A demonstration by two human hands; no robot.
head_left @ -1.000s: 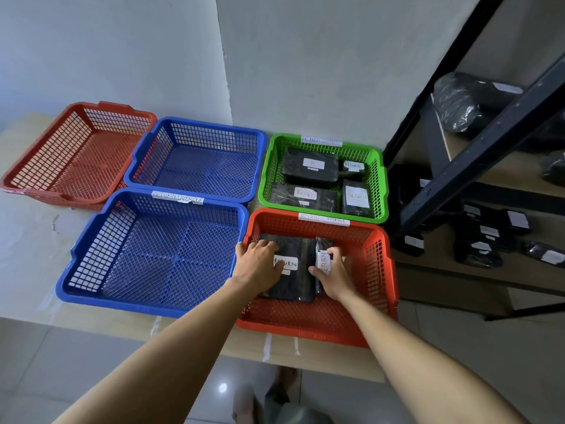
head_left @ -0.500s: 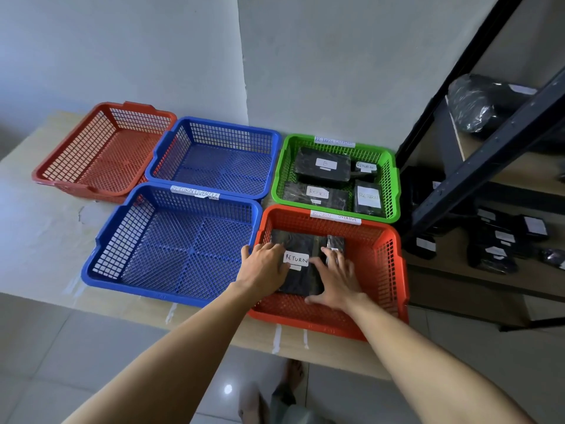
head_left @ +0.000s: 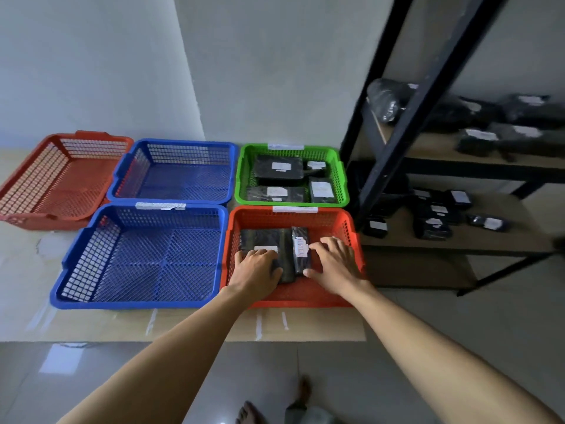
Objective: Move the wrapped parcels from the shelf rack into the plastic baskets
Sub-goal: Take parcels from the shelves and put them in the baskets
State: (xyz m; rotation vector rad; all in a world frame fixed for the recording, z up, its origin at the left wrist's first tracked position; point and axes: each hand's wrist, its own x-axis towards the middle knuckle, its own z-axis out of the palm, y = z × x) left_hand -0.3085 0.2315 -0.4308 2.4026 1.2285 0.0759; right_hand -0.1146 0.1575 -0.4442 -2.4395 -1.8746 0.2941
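Two black wrapped parcels lie side by side in the near red basket (head_left: 351, 231): a wide parcel (head_left: 263, 238) and a narrow parcel (head_left: 301, 240), each with a white label. My left hand (head_left: 256, 270) rests flat on the near end of the wide parcel and covers part of its label. My right hand (head_left: 333, 264) lies with spread fingers just right of the narrow parcel, its thumb touching that parcel's near corner. More black parcels (head_left: 434, 223) sit on the shelf rack (head_left: 397, 117) to the right.
The green basket (head_left: 342, 179) behind holds several labelled parcels. Two blue baskets (head_left: 73, 264) (head_left: 234, 166) and a far red basket (head_left: 18, 218) stand to the left on the low table. The rack's black diagonal brace rises right of the baskets. My feet show on the tiled floor below.
My right hand has slid off the narrow parcel to its right side, uncovering its label. My left hand has stayed on the wide parcel. The view has shifted a little.
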